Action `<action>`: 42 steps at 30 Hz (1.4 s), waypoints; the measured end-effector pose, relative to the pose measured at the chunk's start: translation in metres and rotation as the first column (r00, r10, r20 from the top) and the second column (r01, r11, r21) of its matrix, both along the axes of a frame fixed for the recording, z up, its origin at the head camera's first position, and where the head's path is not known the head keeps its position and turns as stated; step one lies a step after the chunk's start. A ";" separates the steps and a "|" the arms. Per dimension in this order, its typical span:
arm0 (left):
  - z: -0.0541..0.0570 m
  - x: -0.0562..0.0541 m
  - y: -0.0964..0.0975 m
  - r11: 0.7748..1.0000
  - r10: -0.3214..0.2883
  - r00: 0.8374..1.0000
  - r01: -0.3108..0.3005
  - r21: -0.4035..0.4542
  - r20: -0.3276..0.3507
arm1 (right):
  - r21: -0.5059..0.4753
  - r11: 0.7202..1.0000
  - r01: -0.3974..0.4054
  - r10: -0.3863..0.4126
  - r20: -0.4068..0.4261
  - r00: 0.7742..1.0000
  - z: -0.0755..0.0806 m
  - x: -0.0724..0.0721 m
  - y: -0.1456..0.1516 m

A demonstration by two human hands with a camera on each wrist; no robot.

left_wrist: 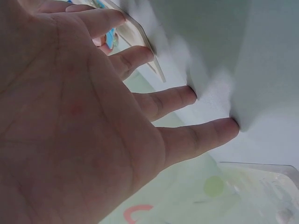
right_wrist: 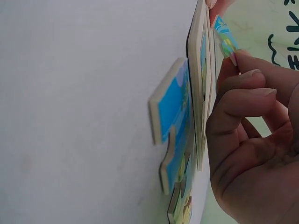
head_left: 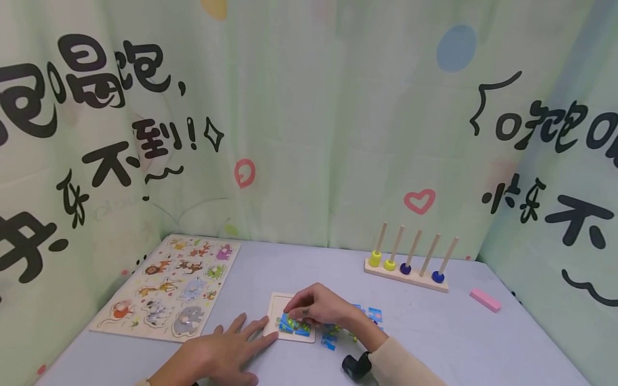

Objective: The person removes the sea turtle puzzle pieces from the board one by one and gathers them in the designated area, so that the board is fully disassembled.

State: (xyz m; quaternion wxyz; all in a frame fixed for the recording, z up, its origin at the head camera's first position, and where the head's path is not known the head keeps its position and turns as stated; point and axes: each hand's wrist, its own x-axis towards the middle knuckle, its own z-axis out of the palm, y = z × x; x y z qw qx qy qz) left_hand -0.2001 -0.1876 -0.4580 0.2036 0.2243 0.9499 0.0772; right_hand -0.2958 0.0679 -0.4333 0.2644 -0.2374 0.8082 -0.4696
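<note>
Over the wooden puzzle tray [head_left: 277, 303], my right hand [head_left: 321, 306] pinches a small jigsaw piece [right_wrist: 226, 39] between thumb and forefinger. That piece shows blue, green and yellow in the right wrist view and is tilted. Several blue and green pieces lie inside the tray, along its front part, partly hidden by the right hand. My left hand [head_left: 224, 348] lies with its fingers spread, fingertips at the tray's left edge and on the table. Loose jigsaw pieces [right_wrist: 170, 112] lie on the table right beside the tray, partly under the right forearm.
A large animal board [head_left: 164, 289] lies at the left of the table. At the back right stands a wooden peg stand [head_left: 405, 274] with yellow and blue beads. A pink block [head_left: 485, 299] lies farther right. Printed curtains surround the table.
</note>
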 end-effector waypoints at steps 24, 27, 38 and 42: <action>0.018 0.007 0.006 0.999 0.044 0.999 -0.044 -0.009 0.026 | 0.038 0.999 0.027 -0.027 -0.003 1.000 0.005 0.015 0.076; 0.016 0.007 0.003 0.999 0.027 0.999 -0.028 0.016 0.025 | 0.040 0.999 0.033 -0.033 -0.014 0.999 0.005 0.019 0.089; 0.036 0.015 0.011 0.997 0.072 0.997 -0.071 -0.015 0.028 | 0.084 0.995 0.054 -0.053 -0.008 0.999 0.004 0.028 0.121; 0.041 0.019 0.012 0.997 0.075 0.997 -0.075 -0.005 0.021 | 0.091 0.995 0.052 -0.051 -0.013 0.999 0.004 0.031 0.126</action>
